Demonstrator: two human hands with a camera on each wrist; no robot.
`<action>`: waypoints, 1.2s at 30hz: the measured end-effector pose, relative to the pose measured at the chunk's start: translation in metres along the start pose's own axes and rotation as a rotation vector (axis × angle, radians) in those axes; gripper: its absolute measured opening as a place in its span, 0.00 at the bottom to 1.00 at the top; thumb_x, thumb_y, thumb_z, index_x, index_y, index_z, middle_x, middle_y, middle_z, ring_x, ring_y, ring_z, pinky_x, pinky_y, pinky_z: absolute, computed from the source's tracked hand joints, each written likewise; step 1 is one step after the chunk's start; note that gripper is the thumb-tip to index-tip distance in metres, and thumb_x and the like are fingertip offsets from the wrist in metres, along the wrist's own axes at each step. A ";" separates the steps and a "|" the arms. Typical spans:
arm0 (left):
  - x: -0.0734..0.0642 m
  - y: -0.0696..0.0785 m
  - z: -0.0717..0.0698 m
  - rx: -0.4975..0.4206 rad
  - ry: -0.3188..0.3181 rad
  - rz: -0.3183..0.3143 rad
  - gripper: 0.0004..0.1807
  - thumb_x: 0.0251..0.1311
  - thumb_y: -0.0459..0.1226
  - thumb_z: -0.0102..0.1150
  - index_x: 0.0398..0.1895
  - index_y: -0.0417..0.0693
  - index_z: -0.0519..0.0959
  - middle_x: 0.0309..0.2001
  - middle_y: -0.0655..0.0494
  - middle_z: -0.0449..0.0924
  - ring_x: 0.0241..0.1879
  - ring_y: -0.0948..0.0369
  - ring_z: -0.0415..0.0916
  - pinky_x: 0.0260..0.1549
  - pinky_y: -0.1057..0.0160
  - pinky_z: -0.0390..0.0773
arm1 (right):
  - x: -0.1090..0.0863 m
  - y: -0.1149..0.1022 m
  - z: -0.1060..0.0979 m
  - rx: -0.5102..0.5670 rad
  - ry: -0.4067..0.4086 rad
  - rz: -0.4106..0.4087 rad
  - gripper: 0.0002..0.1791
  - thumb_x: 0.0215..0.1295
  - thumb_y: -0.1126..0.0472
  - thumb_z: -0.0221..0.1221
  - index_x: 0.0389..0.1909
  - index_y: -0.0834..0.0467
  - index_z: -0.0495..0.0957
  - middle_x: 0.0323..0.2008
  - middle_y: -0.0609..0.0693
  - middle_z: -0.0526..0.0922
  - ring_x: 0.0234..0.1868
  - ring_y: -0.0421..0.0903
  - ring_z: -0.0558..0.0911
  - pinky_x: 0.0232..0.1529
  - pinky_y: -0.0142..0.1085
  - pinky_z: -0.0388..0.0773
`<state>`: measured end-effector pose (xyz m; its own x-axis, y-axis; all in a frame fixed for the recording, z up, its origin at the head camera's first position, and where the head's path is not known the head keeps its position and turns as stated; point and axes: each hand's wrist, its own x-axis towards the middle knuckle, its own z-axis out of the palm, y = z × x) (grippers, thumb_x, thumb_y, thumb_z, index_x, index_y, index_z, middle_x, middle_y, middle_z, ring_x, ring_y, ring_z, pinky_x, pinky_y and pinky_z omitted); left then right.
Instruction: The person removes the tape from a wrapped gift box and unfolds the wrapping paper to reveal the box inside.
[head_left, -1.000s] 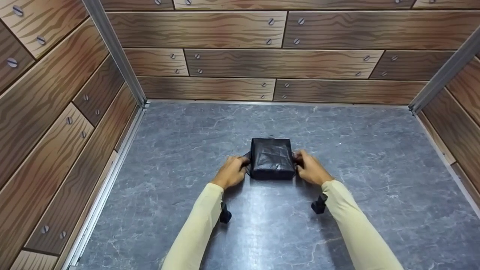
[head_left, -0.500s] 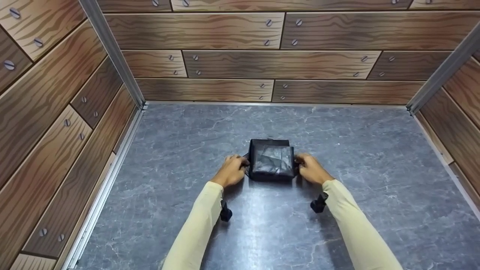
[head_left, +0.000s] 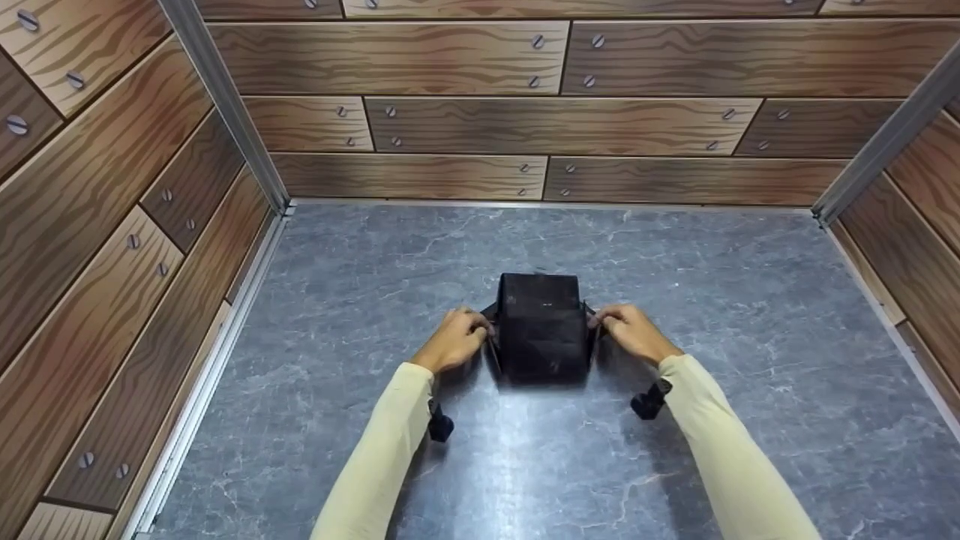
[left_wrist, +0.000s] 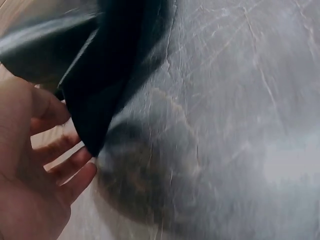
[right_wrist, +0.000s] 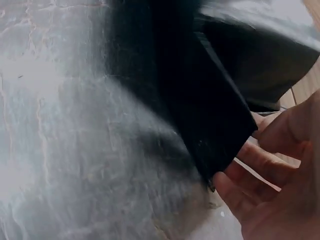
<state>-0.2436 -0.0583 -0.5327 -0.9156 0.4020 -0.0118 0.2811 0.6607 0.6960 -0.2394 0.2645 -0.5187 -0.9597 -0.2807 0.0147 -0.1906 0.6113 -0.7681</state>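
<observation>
A black box-like case (head_left: 538, 294) with loose flaps sits mid-floor in the head view. Its front panel (head_left: 544, 352) now reaches toward the person. My left hand (head_left: 454, 339) is at the left side, thumb and fingers at a dark side flap. In the left wrist view this flap (left_wrist: 107, 75) hangs down to a pointed corner by the fingertips. On the other side my right hand (head_left: 634, 330) pinches the matching flap (right_wrist: 200, 95), its corner between thumb and fingers in the right wrist view. The inside of the case is hidden.
Grey marbled flooring (head_left: 360, 300) lies all around the case. Wood-print walls (head_left: 465, 124) stand at the back and both sides, with metal strips (head_left: 232, 112) in the corners. A small black camera (head_left: 649, 399) sits under each pale sleeve.
The shiny top panel has folded toward the person, so the dark case looks longer at the front. Both hands have moved slightly outward, and the side flaps now spread out.
</observation>
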 end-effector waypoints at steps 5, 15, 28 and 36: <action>-0.005 0.000 -0.006 0.023 -0.008 0.024 0.19 0.68 0.47 0.44 0.28 0.52 0.83 0.41 0.56 0.76 0.48 0.56 0.69 0.51 0.56 0.69 | -0.002 -0.008 -0.011 -0.008 -0.060 0.011 0.18 0.70 0.64 0.44 0.37 0.67 0.82 0.41 0.60 0.83 0.48 0.55 0.78 0.52 0.47 0.72; -0.015 0.001 -0.012 -0.008 -0.114 0.043 0.16 0.68 0.47 0.48 0.40 0.48 0.82 0.34 0.59 0.81 0.37 0.61 0.76 0.43 0.60 0.76 | -0.009 -0.018 -0.019 0.021 -0.228 0.082 0.28 0.75 0.47 0.42 0.42 0.67 0.80 0.45 0.60 0.81 0.46 0.51 0.77 0.49 0.42 0.72; -0.030 0.000 -0.018 0.008 -0.297 -0.034 0.22 0.62 0.54 0.55 0.20 0.48 0.81 0.13 0.67 0.63 0.13 0.67 0.57 0.13 0.69 0.61 | -0.028 -0.016 -0.024 -0.015 -0.410 0.141 0.28 0.66 0.40 0.52 0.50 0.60 0.76 0.48 0.56 0.79 0.50 0.53 0.77 0.55 0.53 0.71; -0.038 0.006 -0.013 0.430 -0.259 0.120 0.29 0.36 0.58 0.73 0.43 0.57 0.82 0.47 0.53 0.73 0.49 0.54 0.64 0.54 0.56 0.65 | -0.039 -0.010 -0.009 -0.170 -0.403 -0.016 0.36 0.41 0.52 0.74 0.50 0.65 0.74 0.48 0.60 0.75 0.49 0.59 0.75 0.52 0.54 0.73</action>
<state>-0.2111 -0.0783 -0.5188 -0.7837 0.5988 -0.1652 0.5226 0.7793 0.3458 -0.2019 0.2759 -0.5064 -0.8051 -0.5374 -0.2511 -0.2688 0.7078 -0.6533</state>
